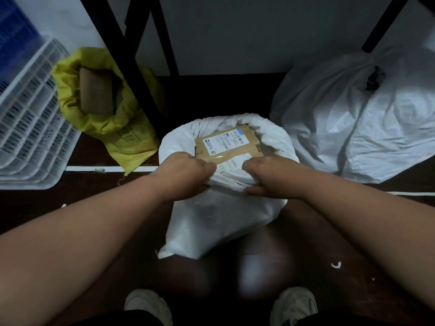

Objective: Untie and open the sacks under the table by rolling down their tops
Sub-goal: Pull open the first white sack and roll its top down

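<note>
Gripping the near rim of the middle sack (219,222), left hand (186,172) and right hand (270,177) are curled tight so its top is rolled down.

Fingertips of both hands are buried in the rolled rim of the white sack (221,222), so the grip can't be made out. Print on the parcel label (223,142) is too small to be read. The white crate (30,128) is cut off at the left edge, and the tied sack (367,128) at the right.

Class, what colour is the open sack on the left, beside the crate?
Yellow: the sack shows best in the head view.
</note>
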